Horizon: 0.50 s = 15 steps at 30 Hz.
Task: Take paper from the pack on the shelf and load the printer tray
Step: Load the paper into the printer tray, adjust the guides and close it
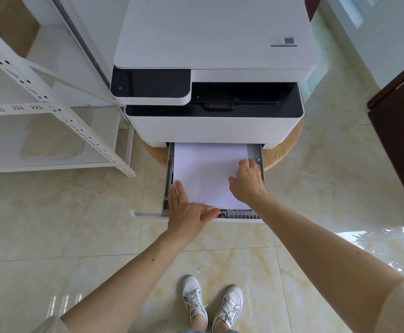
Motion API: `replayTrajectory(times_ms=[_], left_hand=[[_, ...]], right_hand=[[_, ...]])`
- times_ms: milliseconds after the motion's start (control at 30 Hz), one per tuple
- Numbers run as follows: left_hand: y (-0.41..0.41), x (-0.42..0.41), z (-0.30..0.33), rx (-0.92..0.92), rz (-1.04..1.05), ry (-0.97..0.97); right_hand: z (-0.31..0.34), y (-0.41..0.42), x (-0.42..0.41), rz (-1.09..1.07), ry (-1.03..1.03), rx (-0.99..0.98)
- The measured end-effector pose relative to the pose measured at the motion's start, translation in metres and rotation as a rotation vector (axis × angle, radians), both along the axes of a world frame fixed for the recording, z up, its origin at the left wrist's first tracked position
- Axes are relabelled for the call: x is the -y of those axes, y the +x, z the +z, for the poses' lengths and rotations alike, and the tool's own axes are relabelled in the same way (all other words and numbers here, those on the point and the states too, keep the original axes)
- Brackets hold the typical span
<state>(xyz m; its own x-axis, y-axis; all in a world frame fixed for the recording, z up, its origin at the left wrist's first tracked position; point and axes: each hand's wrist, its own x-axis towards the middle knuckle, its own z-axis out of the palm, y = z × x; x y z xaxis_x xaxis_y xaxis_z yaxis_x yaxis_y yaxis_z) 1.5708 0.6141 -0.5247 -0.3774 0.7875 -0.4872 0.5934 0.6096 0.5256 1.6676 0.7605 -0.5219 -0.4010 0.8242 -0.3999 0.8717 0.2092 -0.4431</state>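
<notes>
A white metal shelf (52,111) stands at the far left, its edge labelled 225, 224 and 223; a cushion (52,143) lies on its lower board. A brown box (16,27) sits on a higher level at the far left corner. No paper pack can be made out on the shelf.

The printer (210,75) stands right of the shelf on a round wooden stand (285,150). Its tray (169,188) is pulled out toward the near side. A stack of white paper (208,174) lies flat inside the tray, between the grey side walls.

The left hand (186,212) rests at the near left corner of the paper, fingers extended and spread, palm down, gripping nothing. The right hand (247,180) lies on the right edge of the paper, fingers curled against the right side guide (256,162); whether it pinches the guide cannot be told.

On the tiled floor (76,224) near the camera are two white shoes (210,301). A dark door (400,140) stands at the right.
</notes>
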Motion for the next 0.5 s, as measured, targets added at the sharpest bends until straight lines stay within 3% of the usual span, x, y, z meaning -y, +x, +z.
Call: replayTrajectory(times_ms=[167,500], left_hand=[[-0.001,0.0,-0.001,-0.021,-0.041,-0.023],[0.0,-0.001,-0.002,-0.069,-0.066,0.001]], right_hand=[[0.007,-0.023,0.0,-0.049,-0.082,0.174],[0.014,-0.037,-0.011,-0.28,-0.223,0.245]])
